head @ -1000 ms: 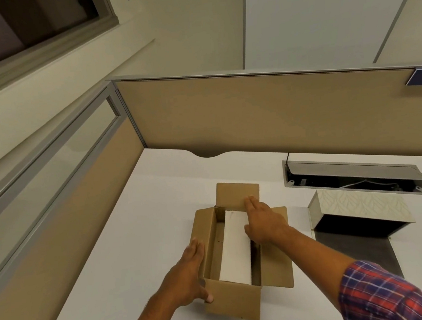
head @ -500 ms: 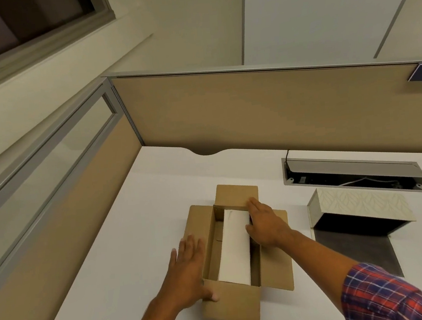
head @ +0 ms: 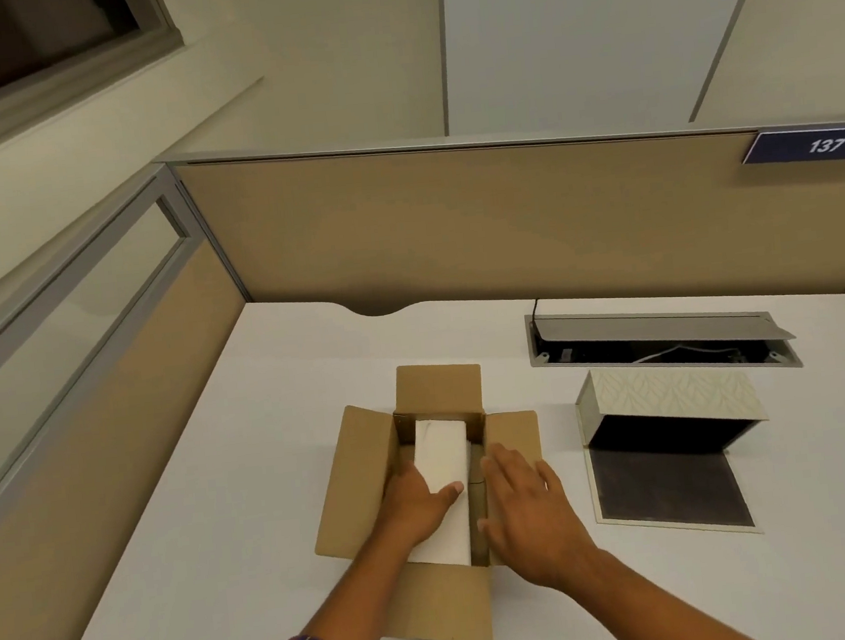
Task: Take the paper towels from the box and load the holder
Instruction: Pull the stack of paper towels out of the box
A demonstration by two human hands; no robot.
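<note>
An open cardboard box (head: pixel 354 486) sits on the white desk with its flaps spread out. A white stack of folded paper towels (head: pixel 441 452) lies lengthwise inside it. My left hand (head: pixel 417 501) reaches into the box along the stack's left side, thumb pressed on top, fingers hidden below. My right hand (head: pixel 526 506) lies flat with fingers apart over the box's right flap, beside the stack and holding nothing. The paper towel holder (head: pixel 670 394), cream patterned with a dark inside, stands open to the right of the box.
A recessed cable port (head: pixel 660 343) with a raised grey lid lies behind the holder. Tan partition walls (head: pixel 452 224) close the desk at the back and left. A blue sign (head: pixel 821 145) reading 137 hangs at the upper right.
My left hand went from the box's outer left wall into the box and onto the towel stack. My right hand left the stack's far end and now rests on the right flap.
</note>
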